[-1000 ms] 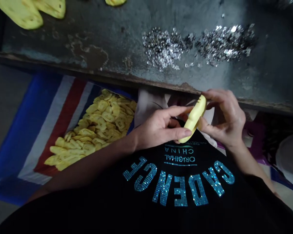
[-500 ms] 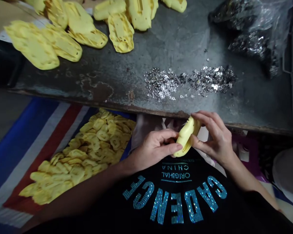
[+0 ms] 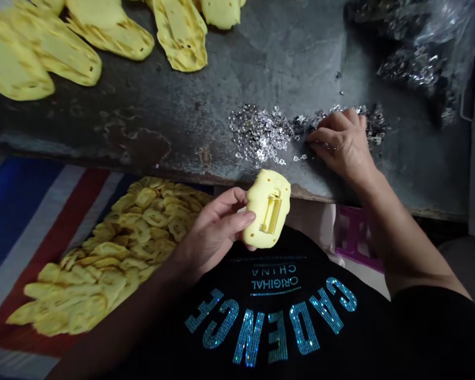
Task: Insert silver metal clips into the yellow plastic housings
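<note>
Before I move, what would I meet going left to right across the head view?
Heap of flat yellow plastic pieces → left hand → yellow plastic casing with rectangular recess → right hand → clear plastic bag of shiny metal parts.

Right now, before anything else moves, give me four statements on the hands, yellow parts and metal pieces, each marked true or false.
1. The left hand holds a yellow casing with an open recess. True.
2. The right hand grips the casing too. False: its fingertips are at the small metal pieces.
3. Yellow parts lie heaped on a striped sheet. True.
4. The metal pieces are gold. False: they look silvery.
</note>
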{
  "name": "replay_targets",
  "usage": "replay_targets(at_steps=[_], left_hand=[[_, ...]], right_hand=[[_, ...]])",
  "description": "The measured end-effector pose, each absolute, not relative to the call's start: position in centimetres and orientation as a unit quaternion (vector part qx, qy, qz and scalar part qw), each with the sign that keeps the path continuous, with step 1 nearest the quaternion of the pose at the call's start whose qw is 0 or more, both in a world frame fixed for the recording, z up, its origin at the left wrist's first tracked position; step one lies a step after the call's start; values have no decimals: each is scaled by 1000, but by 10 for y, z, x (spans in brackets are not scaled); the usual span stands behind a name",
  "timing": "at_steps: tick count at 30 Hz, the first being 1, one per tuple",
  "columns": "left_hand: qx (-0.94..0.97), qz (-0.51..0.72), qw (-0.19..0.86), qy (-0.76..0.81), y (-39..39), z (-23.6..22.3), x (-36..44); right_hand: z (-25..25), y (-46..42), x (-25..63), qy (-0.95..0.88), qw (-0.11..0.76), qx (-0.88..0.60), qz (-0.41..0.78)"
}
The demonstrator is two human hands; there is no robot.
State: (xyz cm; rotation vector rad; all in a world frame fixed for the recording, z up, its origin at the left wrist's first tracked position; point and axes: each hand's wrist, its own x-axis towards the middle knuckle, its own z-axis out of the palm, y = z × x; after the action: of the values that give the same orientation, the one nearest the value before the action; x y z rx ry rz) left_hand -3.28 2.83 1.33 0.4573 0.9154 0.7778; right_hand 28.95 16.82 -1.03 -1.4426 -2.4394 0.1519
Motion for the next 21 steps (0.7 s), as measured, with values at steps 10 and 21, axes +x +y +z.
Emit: replay_targets(at_steps=[10,21], left_hand=[[203,358,813,411,23,7,-26],[207,352,827,385,16,20,-17]], right_hand=[[-20,171,289,-851,182,-489,57],[42,60,264,-796,330,-399,312]])
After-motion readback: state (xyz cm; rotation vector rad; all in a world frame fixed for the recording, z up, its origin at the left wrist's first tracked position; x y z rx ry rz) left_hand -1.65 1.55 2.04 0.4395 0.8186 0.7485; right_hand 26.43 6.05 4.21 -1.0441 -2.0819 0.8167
